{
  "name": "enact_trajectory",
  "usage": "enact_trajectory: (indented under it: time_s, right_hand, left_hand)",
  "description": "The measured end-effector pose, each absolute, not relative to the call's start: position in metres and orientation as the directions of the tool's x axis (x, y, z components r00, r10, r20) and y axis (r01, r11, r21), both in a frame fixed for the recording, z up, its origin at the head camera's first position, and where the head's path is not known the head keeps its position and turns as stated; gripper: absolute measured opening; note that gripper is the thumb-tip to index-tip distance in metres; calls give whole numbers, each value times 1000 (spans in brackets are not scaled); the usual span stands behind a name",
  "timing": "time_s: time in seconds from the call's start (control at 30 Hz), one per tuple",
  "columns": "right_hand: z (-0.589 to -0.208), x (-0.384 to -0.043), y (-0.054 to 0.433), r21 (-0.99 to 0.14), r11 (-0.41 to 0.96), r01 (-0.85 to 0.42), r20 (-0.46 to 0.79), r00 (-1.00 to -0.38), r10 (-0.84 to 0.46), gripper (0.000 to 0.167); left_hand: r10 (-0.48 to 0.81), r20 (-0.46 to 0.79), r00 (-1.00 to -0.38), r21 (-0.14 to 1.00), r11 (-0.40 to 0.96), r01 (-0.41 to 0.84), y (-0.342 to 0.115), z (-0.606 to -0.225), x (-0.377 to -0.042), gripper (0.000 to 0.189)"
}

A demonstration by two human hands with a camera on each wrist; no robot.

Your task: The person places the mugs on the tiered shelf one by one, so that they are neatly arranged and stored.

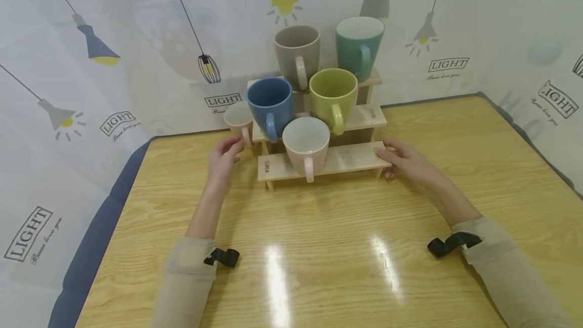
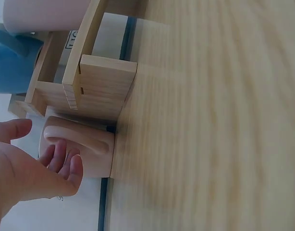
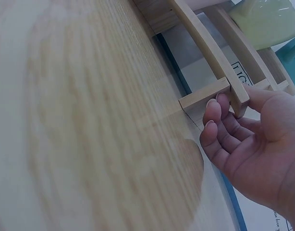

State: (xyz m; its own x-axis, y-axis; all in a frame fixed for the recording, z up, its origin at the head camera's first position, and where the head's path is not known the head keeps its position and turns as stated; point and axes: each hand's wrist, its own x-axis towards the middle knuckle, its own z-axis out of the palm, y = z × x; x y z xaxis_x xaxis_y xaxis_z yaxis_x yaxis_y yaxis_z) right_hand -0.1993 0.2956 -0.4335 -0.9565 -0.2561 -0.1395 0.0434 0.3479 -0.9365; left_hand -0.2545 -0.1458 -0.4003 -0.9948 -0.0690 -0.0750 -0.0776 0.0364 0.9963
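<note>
A stepped wooden rack holds several mugs: a grey one and a teal one on top, a blue one and a green one in the middle, a pale pink one on the lowest step. Left of the rack, a small pale pink mug stands on the table. My left hand is at its handle, fingers loosely bent and thumb apart; contact is unclear. With thumb above and fingers below, my right hand grips the lowest step's right end.
The wood-grain table stretches in front of the rack and to both sides. A white printed cloth hangs right behind it. Black straps with small cameras sit on both sleeves.
</note>
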Motion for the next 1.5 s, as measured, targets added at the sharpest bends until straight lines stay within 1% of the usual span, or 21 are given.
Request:
enact_trajectory:
  time_s: [0.1,0.23,0.3,0.47,0.53,0.63,0.8,1.17,1.27,1.33,1.43,1.5]
  right_hand:
    - [-435,-200,297,-936,349,47,-144,-955,-258,77]
    - [-436,-200,297,-932,360,39,-140,-956,-259,76]
    - [-435,-200,297,-933,357,39,-138,-956,-258,76]
    - [-435,-200,297,-940,337,50,-142,-956,-255,77]
    - [-435,-200,297,-940,337,51,-143,-956,-255,77]
    - [-435,-200,297,-938,342,48,-142,-957,-254,76]
    - [-434,-199,296,-935,351,42,-138,-957,-254,76]
    - [-434,-199,295,-930,365,41,-141,-958,-251,76]
    - [-434,-199,295,-929,367,37,-137,-958,-251,76]
    - [-435,-200,295,-929,369,33,-134,-959,-251,76]
    - [-435,-200,295,-929,369,25,-127,-959,-254,76]
    - [-435,-200,295,-930,366,22,-123,-959,-255,75]
  left_hand:
    - [-38,-113,-993,994,5,-113,-143,-401,-260,44]
    - [-32,-158,-987,987,-45,-156,-140,-402,-268,45]
    - [-31,-163,-986,984,-71,-161,-139,-403,-272,41]
    - [-19,-158,-987,981,-120,-154,-135,-407,-280,18]
    - [-21,-159,-987,981,-119,-156,-133,-408,-281,12]
    - [-25,-160,-987,982,-105,-157,-130,-409,-283,18]
    - [-36,-136,-990,982,-136,-130,-125,-411,-286,33]
    - [-28,-125,-992,989,-82,-122,-121,-410,-284,31]
    - [-20,-84,-996,995,-49,-83,-121,-412,-281,30]
    - [-25,-29,-999,999,-15,-28,-121,-413,-279,31]
    - [-52,47,-998,998,41,45,-121,-415,-275,32]
    - [-76,73,-994,996,64,68,-121,-416,-274,33]
